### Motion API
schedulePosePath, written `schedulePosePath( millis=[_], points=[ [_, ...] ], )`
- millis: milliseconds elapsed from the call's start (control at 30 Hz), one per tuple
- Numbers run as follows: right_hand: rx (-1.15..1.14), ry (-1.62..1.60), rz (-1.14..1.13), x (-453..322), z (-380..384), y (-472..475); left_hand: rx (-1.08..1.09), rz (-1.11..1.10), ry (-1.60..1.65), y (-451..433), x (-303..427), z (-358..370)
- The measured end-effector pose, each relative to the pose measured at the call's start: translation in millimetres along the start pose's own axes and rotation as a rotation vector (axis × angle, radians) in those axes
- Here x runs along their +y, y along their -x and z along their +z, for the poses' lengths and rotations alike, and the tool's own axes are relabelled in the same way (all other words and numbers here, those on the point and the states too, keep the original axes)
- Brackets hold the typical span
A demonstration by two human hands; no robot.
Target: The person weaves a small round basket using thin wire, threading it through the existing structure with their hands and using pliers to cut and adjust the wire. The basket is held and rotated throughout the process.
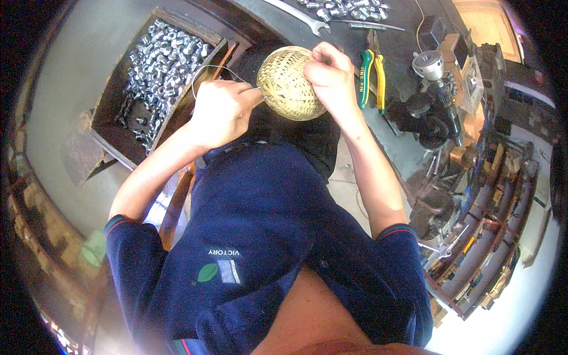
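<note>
Above my lap is a small woven bamboo basket [284, 84], its rounded woven side towards me. My right hand [330, 75] grips its right edge, fingers curled in. A thin metal wire [208, 66] loops up from my left hand [226, 108] and runs to the basket's left side. The left fingers are pinched on that wire close to the weave. Whether the wire passes through the basket cannot be made out. Pliers with green and yellow handles [372, 80] lie on the bench just right of my right hand.
A wooden box [100, 108] of metal fittings [164, 62] stands at the left. On the dark bench [399, 44] lie an open-end wrench [306, 17], more fittings [350, 9] and a metal rod [372, 25]. A machine with a round metal head [428, 64] and shelves [488, 222] are at the right.
</note>
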State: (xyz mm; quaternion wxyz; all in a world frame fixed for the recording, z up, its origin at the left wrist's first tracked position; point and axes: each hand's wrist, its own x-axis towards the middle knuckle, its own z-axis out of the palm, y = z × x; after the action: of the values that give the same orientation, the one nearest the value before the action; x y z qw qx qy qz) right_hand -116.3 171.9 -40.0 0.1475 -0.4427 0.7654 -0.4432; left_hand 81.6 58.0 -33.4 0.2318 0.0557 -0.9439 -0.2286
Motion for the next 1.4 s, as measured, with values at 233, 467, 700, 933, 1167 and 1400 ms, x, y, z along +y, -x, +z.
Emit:
schedulePosePath(
  millis=[233, 467, 700, 933, 1167, 1400],
  points=[
    [0.001, 0.018, -0.178, 13.4, 3.7, 3.4, -0.072, 0.083, 0.048, 5.1, 1.7, 4.7],
    [-0.109, -0.091, 0.081, 10.6, 4.7, -0.5, -0.162, 0.114, 0.119, 5.4, -3.2, -0.8],
    [-0.062, -0.196, 0.183, 13.6, -2.0, -5.7, -0.154, 0.064, 0.207, 8.7, 2.2, -0.8],
    [-0.096, -0.204, 0.159, 9.1, -3.2, -6.8, -0.048, -0.016, 0.225, 7.9, 7.3, 0.6],
    [-0.12, -0.189, 0.186, 5.5, -7.1, -5.1, -0.151, 0.011, 0.198, 3.5, 4.6, 0.0],
    [-0.122, -0.118, 0.077, 10.8, -8.3, -4.7, -0.241, 0.036, 0.173, 4.6, 4.7, -1.3]
  ],
)
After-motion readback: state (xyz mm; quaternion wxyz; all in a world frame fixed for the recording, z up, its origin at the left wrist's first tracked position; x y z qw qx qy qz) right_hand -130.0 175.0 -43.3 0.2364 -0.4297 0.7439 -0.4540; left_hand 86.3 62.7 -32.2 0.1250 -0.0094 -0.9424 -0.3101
